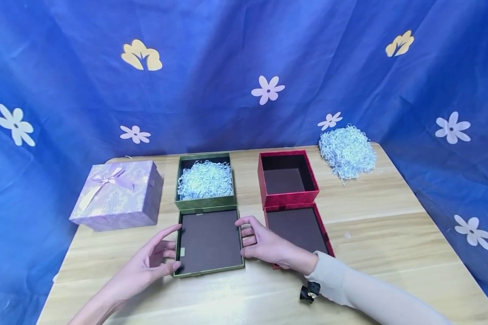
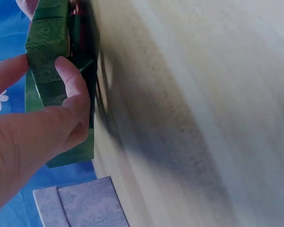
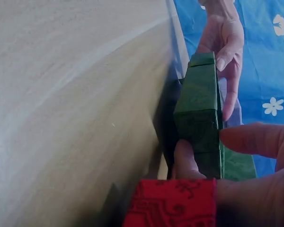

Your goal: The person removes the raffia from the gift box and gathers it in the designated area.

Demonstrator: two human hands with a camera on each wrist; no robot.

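Left hand (image 1: 148,262): one, gripping; index finger (image 1: 168,231) foremost, thumb (image 1: 165,270) nearest the body, other fingers (image 1: 168,253) bent between. Left forearm (image 1: 95,307): bare, behind the fingers. Right hand (image 1: 265,243): one, gripping, fingertips facing the left's, digits likewise ordered. Right forearm (image 1: 362,286): pale-sleeved, behind its fingers.

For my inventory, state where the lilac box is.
In the head view, the lilac box is on the table at left, beside the green box holding blue shreds.
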